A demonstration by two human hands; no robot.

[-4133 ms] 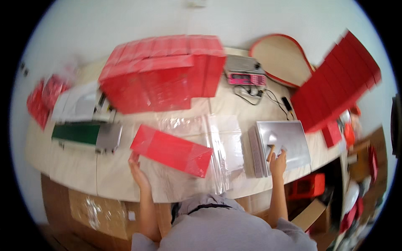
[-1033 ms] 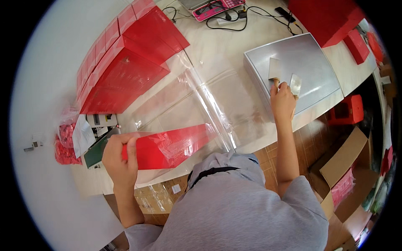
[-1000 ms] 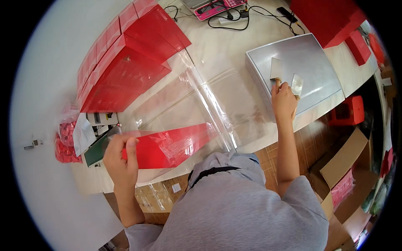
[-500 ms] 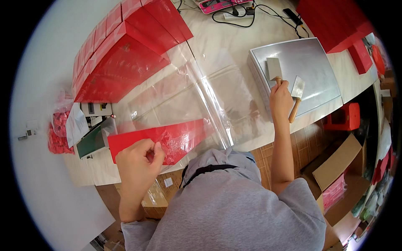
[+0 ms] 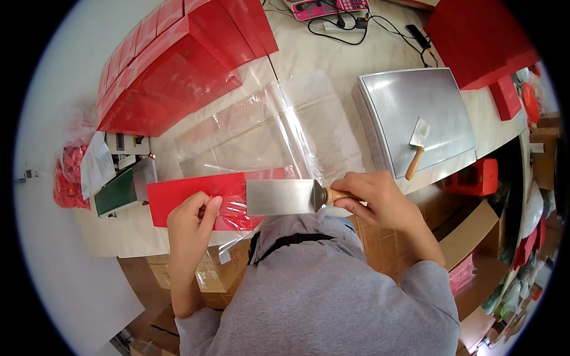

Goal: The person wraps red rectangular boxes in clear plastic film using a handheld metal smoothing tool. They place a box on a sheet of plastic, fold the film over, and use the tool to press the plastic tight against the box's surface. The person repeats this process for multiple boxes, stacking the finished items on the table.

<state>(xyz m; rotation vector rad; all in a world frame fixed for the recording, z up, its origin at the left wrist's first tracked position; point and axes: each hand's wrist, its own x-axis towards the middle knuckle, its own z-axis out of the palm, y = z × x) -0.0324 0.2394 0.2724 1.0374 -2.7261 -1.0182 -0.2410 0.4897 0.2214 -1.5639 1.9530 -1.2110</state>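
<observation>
A flat red box (image 5: 178, 193) lies at the table's near edge, its right part under clear plastic film (image 5: 240, 222) that looks creased. My left hand (image 5: 193, 219) is at the box's near side, thumb and fingers pinched together by the film's edge; the fingertips' hold is partly hidden. My right hand (image 5: 377, 199) grips the wooden handle of a wide-bladed scraper (image 5: 282, 197). Its blade points left, over the right part of the box; whether it touches cannot be told. A second scraper (image 5: 420, 133) rests on a metal-topped slab (image 5: 439, 95) to the right.
More clear sheeting (image 5: 326, 118) spreads across the marble-look table. Stacked red boxes (image 5: 172, 77) stand at the back left, a large red box (image 5: 475, 41) at the back right. Cables and a pink device (image 5: 326, 7) lie at the far edge. An open carton (image 5: 472, 234) is below right.
My right hand has lifted one scraper off the metal-topped slab and brought it left over the red box. My left hand stays near the box, its pose slightly changed.
</observation>
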